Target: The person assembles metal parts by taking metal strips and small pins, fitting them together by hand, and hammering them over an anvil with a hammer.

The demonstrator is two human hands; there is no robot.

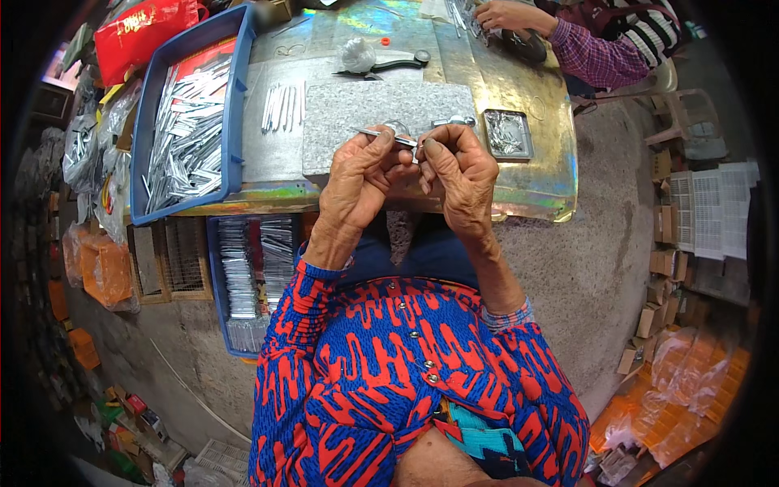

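Observation:
My left hand point(357, 178) is closed around a slim silver metal piece point(367, 131), holding it above the front of a grey speckled stone block point(333, 105). Close against it, my right hand point(461, 174) has thumb and fingers pinched at the piece's right end. Whatever small part lies between those fingertips is too small to make out. Just behind my right fingers, a shiny metal object point(454, 121) rests on the block. To the block's left, several similar silver strips point(284, 107) lie side by side on the table. A black-edged square tray point(509, 134) of small metal parts sits to the right.
A blue tray point(235, 122) heaped with silver pieces stands at the table's left. Behind the block lie a black-handled tool point(398, 63) and a crumpled clear bag point(355, 55). Another person's hand point(511, 16) works at the far right. Below, a blue crate point(219, 284) holds stacked silver pieces.

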